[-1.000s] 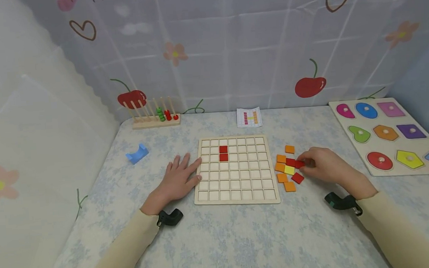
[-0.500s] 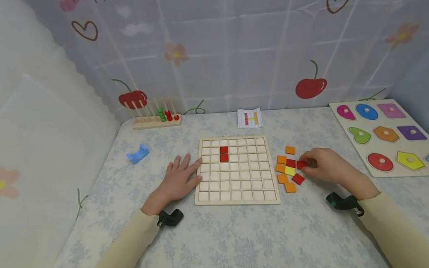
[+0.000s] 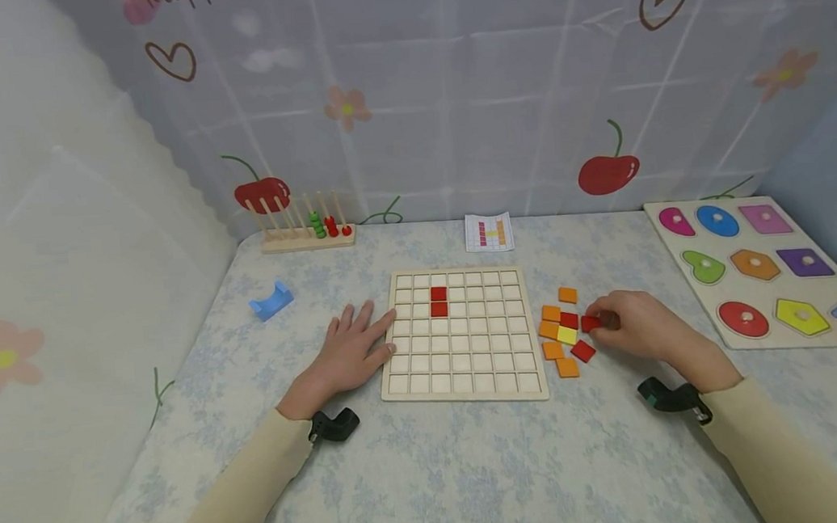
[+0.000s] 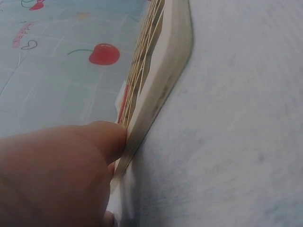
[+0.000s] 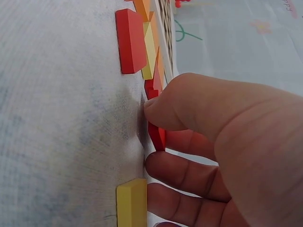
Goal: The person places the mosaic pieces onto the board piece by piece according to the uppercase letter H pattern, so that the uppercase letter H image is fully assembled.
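My right hand pinches a red square tile between thumb and fingers, just right of a loose group of tiles. In the right wrist view this red tile shows partly, behind the thumb. A yellow tile lies by the lower fingers there. Left of the pile is a wooden grid board with two red tiles in one column. Spread flat on the table, my left hand touches the board's left edge with its index finger and thumb; in the left wrist view its thumb meets the rim.
Several orange tiles, a yellow tile and a red tile lie beside the board. Behind it is a pattern card. A shape puzzle stands right; a bead counter and blue arch are left.
The red tile in my right fingers has shifted slightly right, apart from the red tile beside it. My left hand stays in place at the board. The head view has shifted slightly.
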Motion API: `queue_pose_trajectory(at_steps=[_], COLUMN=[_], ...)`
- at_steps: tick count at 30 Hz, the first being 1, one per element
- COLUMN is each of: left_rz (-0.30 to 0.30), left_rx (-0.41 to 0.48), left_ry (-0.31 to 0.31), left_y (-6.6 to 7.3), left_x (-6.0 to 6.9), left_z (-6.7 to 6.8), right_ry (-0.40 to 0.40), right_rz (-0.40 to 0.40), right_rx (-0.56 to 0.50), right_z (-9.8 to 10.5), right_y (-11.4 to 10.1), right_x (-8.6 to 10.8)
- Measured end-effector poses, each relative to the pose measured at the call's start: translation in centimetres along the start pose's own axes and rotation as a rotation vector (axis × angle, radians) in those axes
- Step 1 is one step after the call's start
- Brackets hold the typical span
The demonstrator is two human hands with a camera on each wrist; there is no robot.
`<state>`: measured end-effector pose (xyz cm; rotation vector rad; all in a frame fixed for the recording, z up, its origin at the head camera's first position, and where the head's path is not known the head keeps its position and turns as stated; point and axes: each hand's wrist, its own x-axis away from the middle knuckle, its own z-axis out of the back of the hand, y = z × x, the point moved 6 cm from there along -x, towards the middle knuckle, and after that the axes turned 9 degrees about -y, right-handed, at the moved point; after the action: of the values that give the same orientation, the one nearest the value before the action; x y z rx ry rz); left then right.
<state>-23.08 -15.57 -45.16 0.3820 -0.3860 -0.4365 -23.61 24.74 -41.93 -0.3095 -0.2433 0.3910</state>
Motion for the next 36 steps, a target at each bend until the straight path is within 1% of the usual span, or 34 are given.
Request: queue_pose_trajectory(at_steps=[9,13,17,24,28,36], left_rz=[-0.002,0.0,0.002,0.009,0.009,0.005], left_rx=[-0.001,-0.001,0.001,-0.005,-0.001,-0.005], left_ry=[0.0,0.004,0.008,-0.001,-0.002,0.001], left_y=[0.0,0.1,0.1,0.1,0.0,-0.2], left_x=[0.0,0.2,0.3,0.0,-0.1,-0.1], left_z=[0.0,0.0,0.1,-0.1,-0.2,-0.2], right_ry=[0.004,0.01,0.003,-0.016,-0.031,-0.026], right_rz=[0.009,0.017,0.028,0.106,0.123,0.227], right_rx=[0.003,0.002,-0.009,-0.036,-0.05,-0.024], right_z=[0.3,0.6,0.7,0.5,0.1,-0.4], right_y=[-0.3,-1.1,-2.4,-5.5,-7.1,-10.1], right_x=[0.0,-0.6,-1.6,-3.4,-4.5,-6.4])
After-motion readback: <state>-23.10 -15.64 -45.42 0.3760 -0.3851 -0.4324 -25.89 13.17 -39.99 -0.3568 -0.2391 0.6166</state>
